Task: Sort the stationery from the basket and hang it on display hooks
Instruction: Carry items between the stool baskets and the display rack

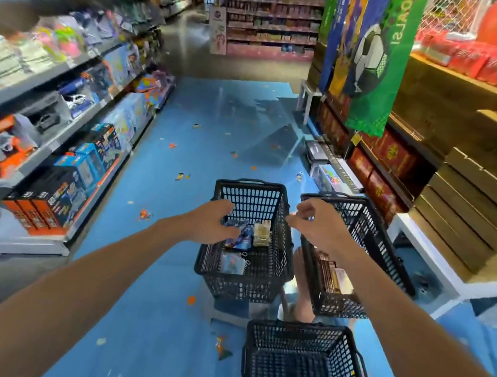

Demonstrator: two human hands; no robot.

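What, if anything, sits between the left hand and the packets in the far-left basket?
Nothing visible. The left hand hovers over the open top of the basket, just beside the blue packets. The right hand is off to the side near the rim, holding nothing.

Legible text, one item: "GOALS!" in white capitals, running vertically along the right edge of the green banner [384, 89] with the football print. White characters on the red packets [472, 60], top right: blurred, not readable. White print on the orange boxes [33, 214], bottom left shelf: blurred. Gold emblem on the red boxes [394, 155]: unreadable. Packets [234, 262] in the basket [239, 284]: print too small.
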